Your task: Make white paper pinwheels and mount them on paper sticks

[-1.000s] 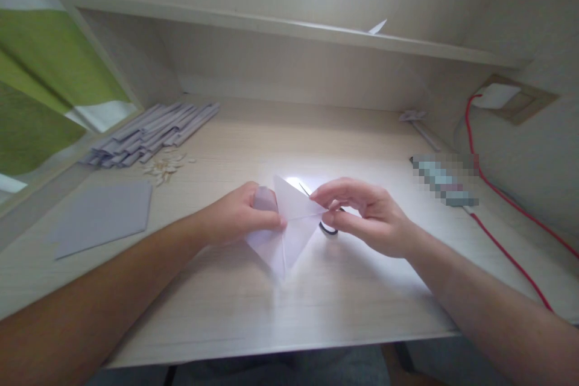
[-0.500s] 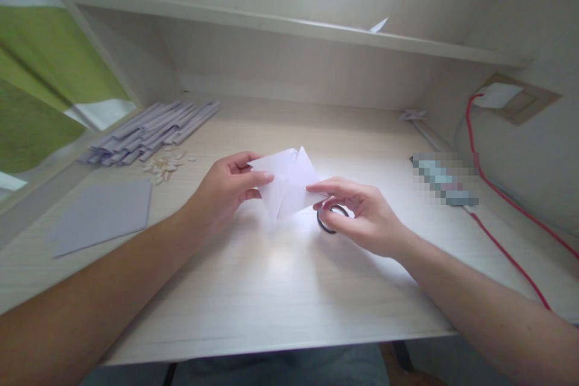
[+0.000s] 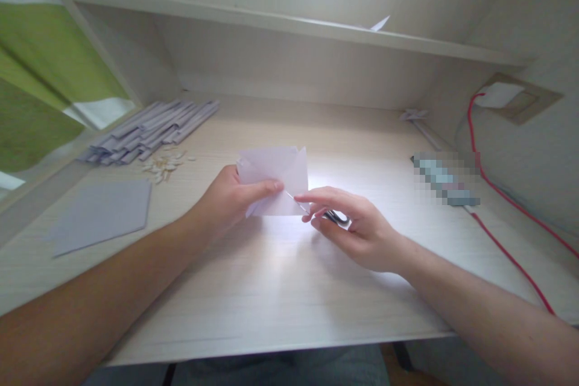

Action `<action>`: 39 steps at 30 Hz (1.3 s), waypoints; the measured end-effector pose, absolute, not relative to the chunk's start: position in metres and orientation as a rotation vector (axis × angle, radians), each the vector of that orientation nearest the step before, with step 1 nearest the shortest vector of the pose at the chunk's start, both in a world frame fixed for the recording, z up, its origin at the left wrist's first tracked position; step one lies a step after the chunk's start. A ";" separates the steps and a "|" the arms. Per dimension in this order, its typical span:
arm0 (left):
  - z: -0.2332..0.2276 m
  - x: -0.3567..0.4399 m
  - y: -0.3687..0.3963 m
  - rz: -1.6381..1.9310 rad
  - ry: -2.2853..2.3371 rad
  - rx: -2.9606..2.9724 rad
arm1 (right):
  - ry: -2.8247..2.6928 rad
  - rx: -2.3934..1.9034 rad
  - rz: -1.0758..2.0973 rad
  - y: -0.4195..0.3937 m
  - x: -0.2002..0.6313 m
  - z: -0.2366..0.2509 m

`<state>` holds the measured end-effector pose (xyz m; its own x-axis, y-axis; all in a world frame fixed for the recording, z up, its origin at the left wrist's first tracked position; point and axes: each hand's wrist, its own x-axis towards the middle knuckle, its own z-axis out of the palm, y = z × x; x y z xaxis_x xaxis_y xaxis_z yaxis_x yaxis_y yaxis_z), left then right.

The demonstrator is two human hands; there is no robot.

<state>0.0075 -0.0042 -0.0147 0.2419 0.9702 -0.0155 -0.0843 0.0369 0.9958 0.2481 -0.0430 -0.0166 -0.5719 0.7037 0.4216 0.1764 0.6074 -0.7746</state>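
Observation:
My left hand (image 3: 233, 196) pinches a white square of paper (image 3: 292, 166) above the desk, its thumb lying across the front. Slits run in from the paper's corners. My right hand (image 3: 357, 223) is closed on a small pair of scissors (image 3: 337, 217) with black handle loops, which its fingers partly cover. The thin metal blade lies against the paper's lower right corner, along a line toward the middle. How far the blades are apart I cannot tell.
Rolled paper tubes (image 3: 154, 132) lie in a pile at the back left, with small pale pieces (image 3: 165, 163) before them and a paper stack (image 3: 106, 214) nearer. To the right are a paper pinwheel (image 3: 414, 114), a blurred-out phone-like thing (image 3: 446, 180) and a red cable (image 3: 511, 259).
The paper has turned and now faces me more squarely. My left thumb reaches further over it. My right hand has shifted slightly down, with the scissors' blade now at the lower right corner.

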 end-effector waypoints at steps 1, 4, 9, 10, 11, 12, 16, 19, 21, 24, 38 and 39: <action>-0.014 0.008 -0.005 1.035 0.986 1.231 | -2.057 -0.706 0.883 -0.043 0.248 -0.017; -0.011 0.008 -0.006 1.001 1.006 1.232 | -2.014 -0.745 0.833 -0.043 0.249 -0.015; -0.011 0.009 -0.008 0.965 1.014 1.272 | -2.014 -0.781 0.787 -0.042 0.247 -0.011; -0.011 0.008 -0.008 0.960 1.019 1.278 | -2.014 -0.786 0.787 -0.042 0.247 -0.011; -0.011 0.008 -0.008 0.957 1.027 1.284 | -2.010 -0.789 0.788 -0.042 0.247 -0.010; -0.011 0.008 -0.008 0.957 1.035 1.291 | -2.005 -0.791 0.793 -0.041 0.246 -0.010; -0.011 0.008 -0.009 0.939 1.060 1.324 | -1.982 -0.833 0.853 -0.042 0.247 -0.011; -0.010 0.008 -0.011 0.907 1.058 1.330 | -1.956 -0.881 0.918 -0.043 0.247 -0.011; -0.009 0.009 -0.013 0.892 1.057 1.335 | -1.942 -0.901 0.939 -0.043 0.246 -0.011; -0.008 0.009 -0.015 0.885 1.078 1.360 | -1.925 -0.927 0.961 -0.044 0.245 -0.010; -0.005 0.010 -0.016 0.851 1.190 1.419 | -1.769 -0.882 1.064 -0.043 0.244 -0.017; -0.005 0.010 -0.017 0.851 1.192 1.425 | -1.765 -0.880 1.064 -0.043 0.244 -0.017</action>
